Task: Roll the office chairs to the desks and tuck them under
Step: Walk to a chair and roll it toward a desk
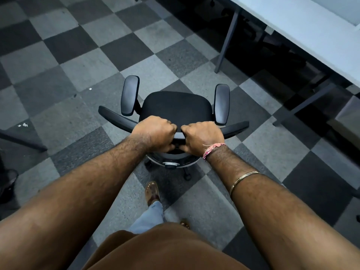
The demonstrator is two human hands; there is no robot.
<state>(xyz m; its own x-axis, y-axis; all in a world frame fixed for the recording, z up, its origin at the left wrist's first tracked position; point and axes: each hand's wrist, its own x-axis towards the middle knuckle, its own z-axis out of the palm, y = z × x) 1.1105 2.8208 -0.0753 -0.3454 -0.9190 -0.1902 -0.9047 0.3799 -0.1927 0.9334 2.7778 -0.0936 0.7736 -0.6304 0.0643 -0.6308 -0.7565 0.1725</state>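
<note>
The floor (81, 71) is covered in carpet tiles laid as a checkerboard of light grey and dark grey. A black office chair (175, 106) is stood on it near the middle, well apart from the white desk (303, 30) at upper right. Small white scraps (24, 125) are scattered on the tiles at left. Grey desk legs (227, 39) are planted on the carpet.

Checkered carpet floor with scraps, footwear and a dark bar.

The floor (81, 61) is laid in light and dark grey carpet squares. Small white scraps (24, 125) lie at nine o'clock, with another fleck (90, 88) nearer the middle. A dark bar (21, 140) slants in from the left edge at nine o'clock. A brown sandal (153, 192) and pale blue trouser leg (149, 216) show at six o'clock, above brown cloth (161, 248) along the bottom edge.
</note>
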